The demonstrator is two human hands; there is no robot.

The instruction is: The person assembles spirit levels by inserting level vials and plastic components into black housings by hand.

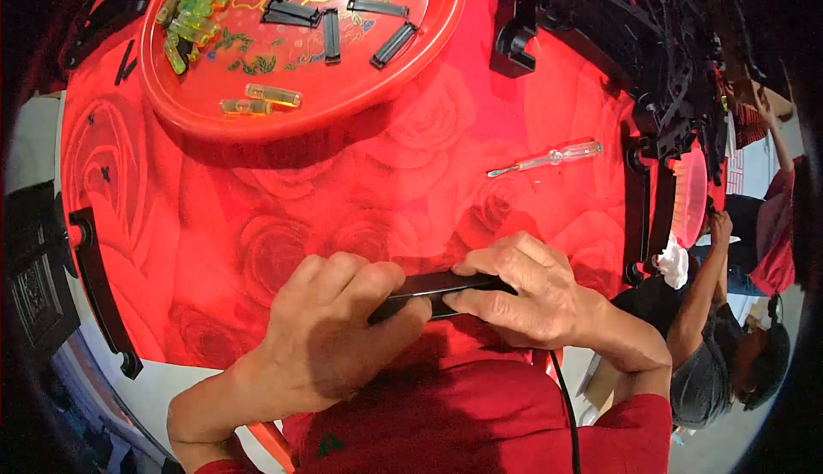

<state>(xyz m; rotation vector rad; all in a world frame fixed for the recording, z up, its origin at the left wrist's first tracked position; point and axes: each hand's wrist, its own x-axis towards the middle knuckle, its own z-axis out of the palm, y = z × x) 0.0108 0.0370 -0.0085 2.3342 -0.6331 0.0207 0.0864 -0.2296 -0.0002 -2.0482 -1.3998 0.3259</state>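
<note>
Close in front of me, both hands grip a long black plastic piece (435,285) near the table's front edge. My left hand (339,324) is closed on its left end, thumb on the near side. My right hand (540,294) pinches the right end between thumb and fingers. The fingers cover both ends, so the piece's full shape is hidden. Beyond my right hand, a screwdriver (553,159) with a clear handle lies on the red cloth.
A red round tray (300,127) at the back left holds yellow-green clear vials (201,11) and small black plastic strips (332,37). Black plastic parts (634,37) are heaped at the back right. One long black part (103,294) lies left. At right, another person (711,345) sits near a pink basket (690,200).
</note>
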